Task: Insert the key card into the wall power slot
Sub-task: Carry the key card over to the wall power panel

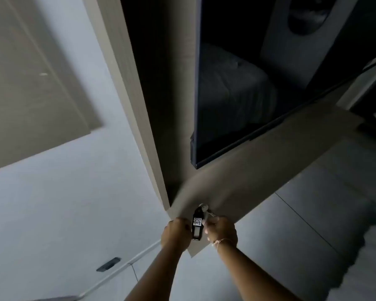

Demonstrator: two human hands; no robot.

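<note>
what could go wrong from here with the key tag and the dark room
1. The key tag is pinched between the left hand and right hand with the keys dangling; fumbling could drop it.
2. No power slot is visible, and the room is dark, so finding it may take groping.
3. The picture is blurred near the door; it could bump the hands.

Dim, unlit room. Pale wall (59, 192) at left, carrying a beige panel (30, 94). Tall beige frame (126, 88) edging a dark recess. Glossy black screen (237, 88) mounted right of that, mirroring what may be a bed. Beige shelf or counter (258, 161) slanting below. Grey tiled floor (313, 213) at right. Small dark fitting (108, 264) low on the wall, near the skirting.
</note>
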